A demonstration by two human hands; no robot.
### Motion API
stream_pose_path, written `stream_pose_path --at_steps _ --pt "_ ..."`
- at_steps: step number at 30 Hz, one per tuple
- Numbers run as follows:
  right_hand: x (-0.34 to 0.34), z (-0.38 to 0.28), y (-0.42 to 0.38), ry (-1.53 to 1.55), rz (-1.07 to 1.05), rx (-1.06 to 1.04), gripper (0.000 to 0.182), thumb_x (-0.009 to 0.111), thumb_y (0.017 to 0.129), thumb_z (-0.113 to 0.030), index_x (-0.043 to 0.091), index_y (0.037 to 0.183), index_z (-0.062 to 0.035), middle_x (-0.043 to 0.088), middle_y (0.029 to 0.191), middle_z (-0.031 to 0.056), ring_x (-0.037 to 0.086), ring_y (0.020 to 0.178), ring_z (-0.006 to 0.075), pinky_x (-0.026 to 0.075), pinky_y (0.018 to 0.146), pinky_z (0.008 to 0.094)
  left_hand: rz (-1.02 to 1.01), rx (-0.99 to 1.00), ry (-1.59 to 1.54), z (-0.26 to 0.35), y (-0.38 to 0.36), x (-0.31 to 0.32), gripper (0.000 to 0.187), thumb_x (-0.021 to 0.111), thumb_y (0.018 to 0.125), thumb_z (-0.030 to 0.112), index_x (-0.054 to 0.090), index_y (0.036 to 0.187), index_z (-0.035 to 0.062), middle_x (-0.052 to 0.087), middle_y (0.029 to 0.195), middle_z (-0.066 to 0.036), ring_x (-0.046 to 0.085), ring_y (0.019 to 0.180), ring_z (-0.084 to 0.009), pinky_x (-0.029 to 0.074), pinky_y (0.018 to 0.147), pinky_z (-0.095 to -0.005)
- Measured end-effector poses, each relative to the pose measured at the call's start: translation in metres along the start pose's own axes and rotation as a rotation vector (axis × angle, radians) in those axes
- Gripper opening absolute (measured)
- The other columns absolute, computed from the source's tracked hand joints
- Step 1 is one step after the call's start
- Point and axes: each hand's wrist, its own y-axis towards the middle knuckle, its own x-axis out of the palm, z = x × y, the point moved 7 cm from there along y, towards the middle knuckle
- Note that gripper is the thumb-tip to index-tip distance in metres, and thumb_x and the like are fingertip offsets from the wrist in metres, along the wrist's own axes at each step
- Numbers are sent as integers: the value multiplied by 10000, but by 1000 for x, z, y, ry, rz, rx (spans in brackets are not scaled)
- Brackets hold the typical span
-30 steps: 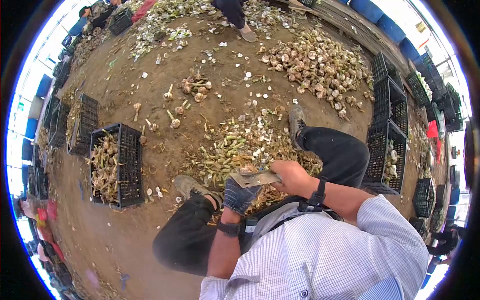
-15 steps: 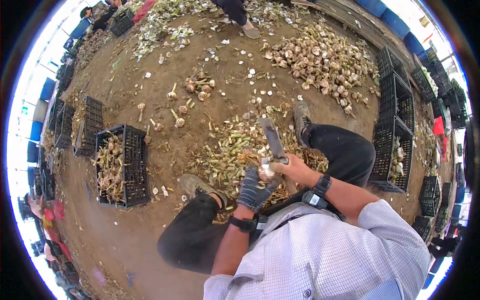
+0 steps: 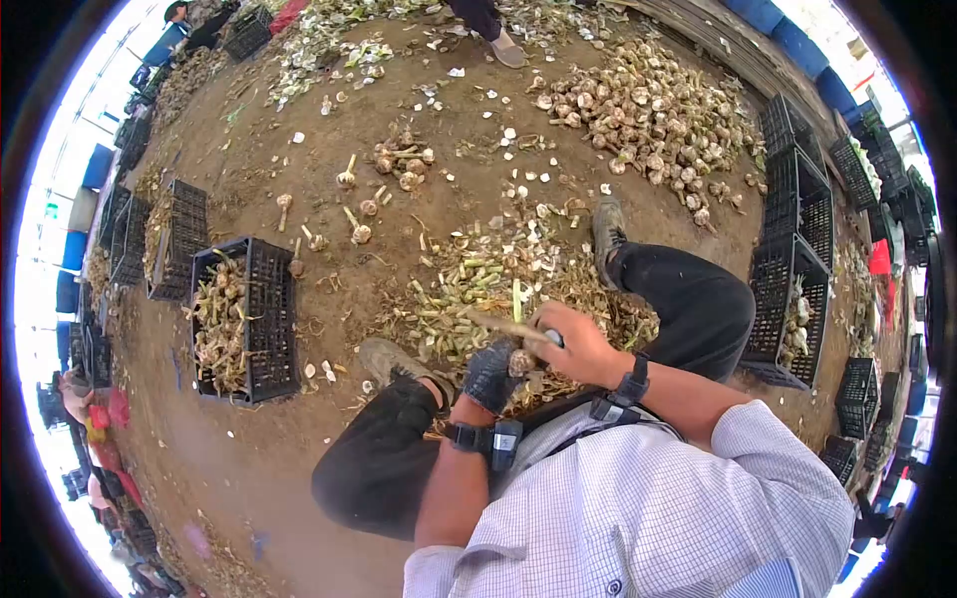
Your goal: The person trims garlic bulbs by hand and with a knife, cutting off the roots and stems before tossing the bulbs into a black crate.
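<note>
In a grey glove, my left hand (image 3: 488,377) is closed around a garlic bulb (image 3: 520,363), whose root end shows. My bare right hand (image 3: 582,345) grips a knife just above it. The knife blade (image 3: 495,324) points left, seen nearly edge-on, and passes over the bulb. A pale green stem (image 3: 517,297) stands up behind the blade. Below both hands, between my legs, lies a heap of cut garlic stems (image 3: 454,299) mixed with white skins and dry scraps.
A black crate (image 3: 271,324) of garlic is at the left. Loose bulbs (image 3: 361,233) lie ahead on the dirt floor. A large garlic pile (image 3: 658,120) rises at the far right, beside stacked black crates (image 3: 783,299). Another person's foot (image 3: 507,52) is at the top.
The knife has swung from pointing forward with its flat side showing to pointing left over the bulb. My left hand has turned, and the bulb's root end now faces up.
</note>
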Motion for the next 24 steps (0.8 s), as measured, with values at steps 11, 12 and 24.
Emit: stream_pose_path --at_steps 11,12,24 --pt "15 60 -15 -449 -213 38 238 647 802 -226 617 808 11 600 738 208 594 732 408 476 677 479 -12 -21 34 -6 -12 -21 281 595 918 234 649 1103 29 690 931 -82 672 824 -188 549 710 -334" --pt "18 97 -20 -561 -446 286 287 653 783 -276 648 828 7 622 718 232 617 698 412 492 686 497 -39 31 200 0 -13 -26 322 599 926 293 640 1108 31 689 981 -77 672 872 -200 549 739 -347" --pt "46 92 -11 196 -288 481 386 749 793 -293 658 1020 5 647 769 50 563 688 108 470 625 287 0 -401 755 -71 6 -6 637 749 732 470 622 1122 -18 656 1001 -281 628 952 -415 499 817 -460"
